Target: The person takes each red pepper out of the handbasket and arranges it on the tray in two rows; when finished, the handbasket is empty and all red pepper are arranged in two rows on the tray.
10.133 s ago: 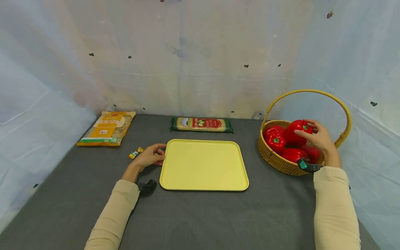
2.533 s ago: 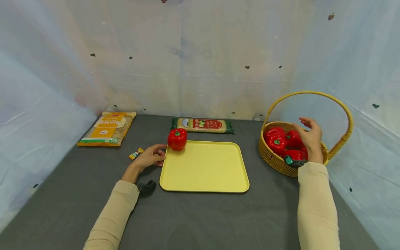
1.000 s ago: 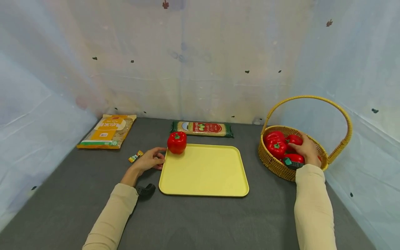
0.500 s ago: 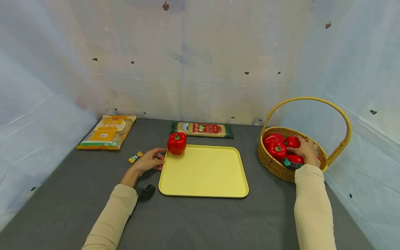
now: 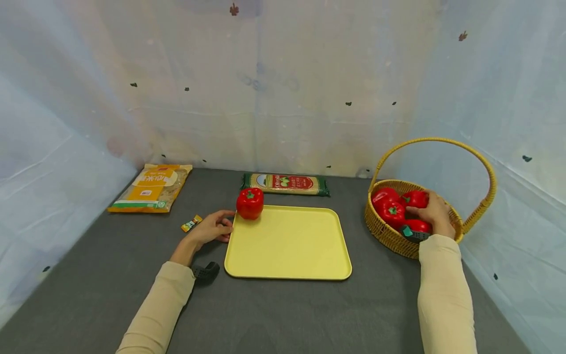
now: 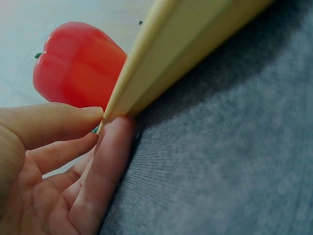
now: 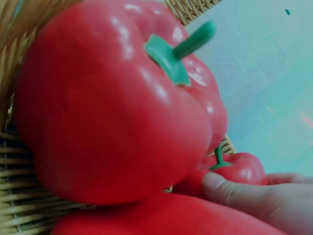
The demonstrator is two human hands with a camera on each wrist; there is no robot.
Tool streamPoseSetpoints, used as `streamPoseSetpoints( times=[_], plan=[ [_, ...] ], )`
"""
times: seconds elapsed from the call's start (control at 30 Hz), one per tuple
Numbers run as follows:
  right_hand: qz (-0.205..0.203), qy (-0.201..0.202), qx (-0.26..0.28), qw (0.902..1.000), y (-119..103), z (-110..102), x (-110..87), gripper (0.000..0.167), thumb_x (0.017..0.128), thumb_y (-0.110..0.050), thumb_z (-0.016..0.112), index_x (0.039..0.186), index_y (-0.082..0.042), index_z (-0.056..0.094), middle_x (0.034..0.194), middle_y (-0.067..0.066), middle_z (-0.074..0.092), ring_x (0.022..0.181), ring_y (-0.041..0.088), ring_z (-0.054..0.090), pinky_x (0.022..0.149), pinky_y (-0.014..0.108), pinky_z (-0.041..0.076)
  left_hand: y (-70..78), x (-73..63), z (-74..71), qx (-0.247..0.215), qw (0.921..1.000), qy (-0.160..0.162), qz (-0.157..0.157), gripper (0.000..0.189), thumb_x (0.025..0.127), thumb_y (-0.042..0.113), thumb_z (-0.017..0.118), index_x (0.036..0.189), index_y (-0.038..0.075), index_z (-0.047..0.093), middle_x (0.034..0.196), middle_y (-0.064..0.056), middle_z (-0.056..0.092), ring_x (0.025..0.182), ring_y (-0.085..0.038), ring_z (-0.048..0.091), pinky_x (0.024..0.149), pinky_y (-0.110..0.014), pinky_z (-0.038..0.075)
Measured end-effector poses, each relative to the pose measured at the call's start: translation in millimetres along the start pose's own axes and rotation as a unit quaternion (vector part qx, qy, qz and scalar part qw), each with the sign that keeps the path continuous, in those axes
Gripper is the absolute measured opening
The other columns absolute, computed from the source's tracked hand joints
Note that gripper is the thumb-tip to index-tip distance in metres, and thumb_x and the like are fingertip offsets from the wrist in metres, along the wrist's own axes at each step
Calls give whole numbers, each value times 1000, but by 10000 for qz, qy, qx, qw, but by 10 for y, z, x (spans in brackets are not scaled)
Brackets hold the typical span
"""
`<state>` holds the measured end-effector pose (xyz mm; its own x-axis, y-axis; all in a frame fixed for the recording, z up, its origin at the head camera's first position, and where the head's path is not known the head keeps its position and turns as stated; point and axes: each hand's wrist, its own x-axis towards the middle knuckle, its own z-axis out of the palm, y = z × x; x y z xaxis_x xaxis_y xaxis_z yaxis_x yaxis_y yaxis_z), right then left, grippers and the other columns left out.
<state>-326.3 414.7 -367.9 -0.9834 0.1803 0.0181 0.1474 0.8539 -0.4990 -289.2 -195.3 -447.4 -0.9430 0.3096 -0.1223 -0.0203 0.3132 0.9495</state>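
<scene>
Looks like you're in some staged setup tbh: pale spotted sheeting (image 5: 300,88) round your dark table (image 5: 309,314), plus wrist cameras (image 5: 210,271).

Count one tray (image 5: 289,243), one basket (image 5: 388,239), one bag (image 5: 148,191), one long pack (image 5: 285,184), one sachet (image 5: 191,223); one pepper (image 5: 250,205) on the tray, at least four peppers (image 5: 392,219) in the basket, perhaps more out of sight.

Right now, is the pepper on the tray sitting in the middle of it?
No, the head view shows that red pepper at the far left corner of the yellow tray.
</scene>
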Motion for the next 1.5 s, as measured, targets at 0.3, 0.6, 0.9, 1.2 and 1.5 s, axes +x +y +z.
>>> streamPoseSetpoints(
  times=[0.3, 0.6, 0.9, 1.2, 1.5],
  plan=[
    [11, 289, 847, 9960, 30, -28, 6, 91, 88, -44, 59, 144, 8, 9, 140, 38, 21, 124, 53, 24, 101, 63, 26, 25, -20, -11, 16, 9999, -92, 113, 54, 93, 6, 55, 140, -3, 32, 101, -20, 54, 77, -20, 63, 68, -34, 56],
    [127, 465, 2149, 9755, -64, -57, -22, 98, 84, -49, 63, 146, -2, 4, 147, 29, 18, 128, 44, 28, 100, 53, 35, -1, -5, -1, 22, 10000, -63, 73, 54, 92, 6, 56, 140, -1, 33, 100, -17, 54, 78, -21, 63, 69, -35, 56],
    [-360, 332, 3275, 9436, -343, -182, -90, 73, 85, -39, 66, 140, -15, 24, 127, 11, 40, 97, 9, 55, 82, 20, 51, 7, -13, 10, -3, 10000, -62, 45, 53, 93, 6, 56, 140, 0, 33, 100, -17, 55, 79, -23, 64, 69, -36, 56],
    [-1354, -176, 3053, 9424, -734, -53, -246, 53, 91, -31, 59, 135, -16, 32, 128, 8, 45, 98, -3, 53, 82, 18, 49, 8, -2, 4, 49, 10000, -35, -14, 54, 92, 7, 57, 140, 1, 33, 100, -17, 55, 79, -22, 64, 69, -35, 56],
    [-1999, -780, 3155, 9243, -1198, 406, -291, 59, 90, -22, 62, 137, -7, 30, 137, 19, 42, 118, 23, 46, 89, 25, 46, -19, 8, -5, 53, 10000, -20, -14, 53, 92, 8, 57, 140, 2, 34, 100, -17, 55, 79, -22, 63, 70, -35, 56]
  ],
)
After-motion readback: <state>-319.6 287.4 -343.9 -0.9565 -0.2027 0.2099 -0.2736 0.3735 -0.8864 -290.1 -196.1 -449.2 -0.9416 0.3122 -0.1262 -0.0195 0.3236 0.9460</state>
